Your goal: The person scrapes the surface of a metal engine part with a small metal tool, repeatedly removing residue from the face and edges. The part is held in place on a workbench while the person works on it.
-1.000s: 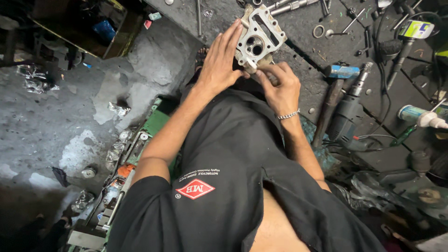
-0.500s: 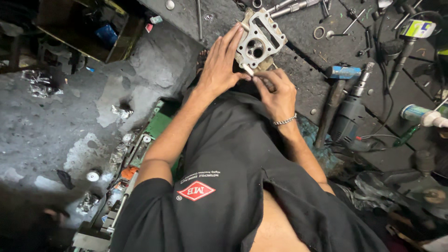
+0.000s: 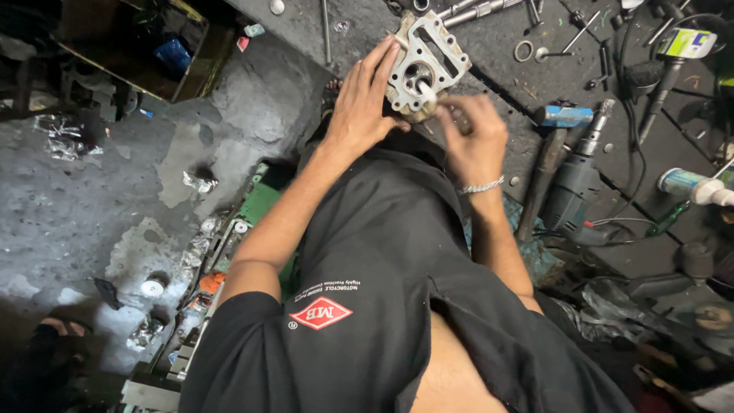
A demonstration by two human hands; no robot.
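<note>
The person's left hand lies flat, fingers spread, against the left side of a grey cast metal engine part with round openings. This part rests at the far middle of the dark workbench, near its edge. The right hand is just beside the near side of the part; its fingers are curled together and seem to pinch a small light-coloured piece at the central opening, but the picture is blurred there, so the grip cannot be told exactly.

At the far right stands a tool with a yellow-green label. Nearer on the right lies a white tube with a green band. A small blue box lies right of the right hand, beside a grey electric drill. On the left, below the bench, a green tray holds small mixed pieces and round white caps.
</note>
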